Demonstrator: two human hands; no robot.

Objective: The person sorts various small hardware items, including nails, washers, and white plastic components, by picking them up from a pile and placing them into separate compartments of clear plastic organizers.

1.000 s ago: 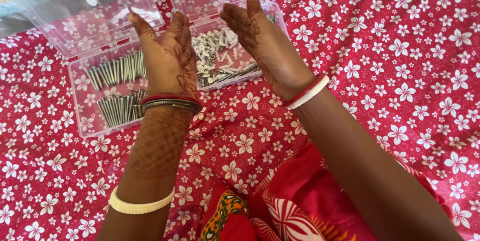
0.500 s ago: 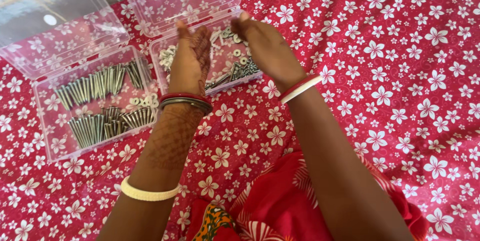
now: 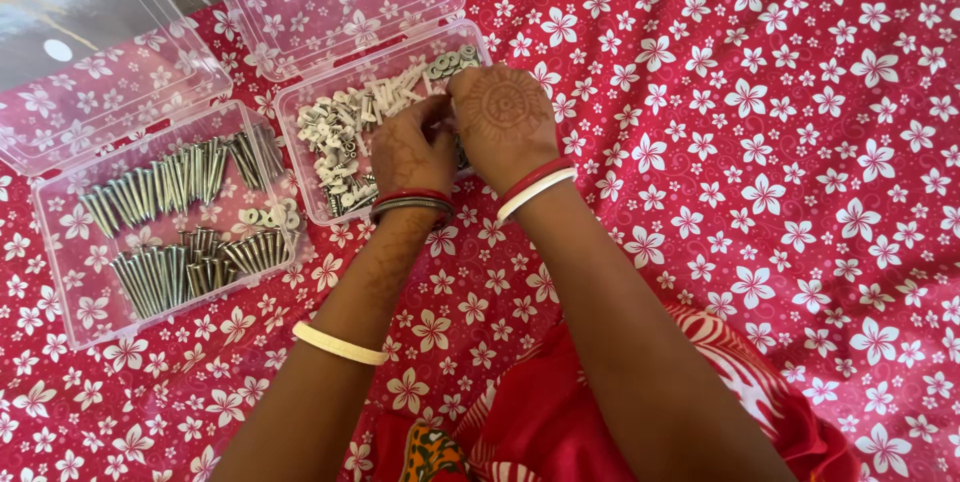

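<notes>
Reaching two hands, left hand [image 3: 412, 154] and right hand [image 3: 503, 122], into one of two boxes [image 3: 300, 132].

— How many clear plastic hinged boxes [image 3: 60, 272] are we seeing?
— We're counting two, both lying open.
— And the bangles?
— We're seeing two hands, two wrist bangle sets, plus one cream bangle [image 3: 338, 345].

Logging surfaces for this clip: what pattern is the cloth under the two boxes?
Red cloth printed with white flowers, clearest in the head view.
</notes>
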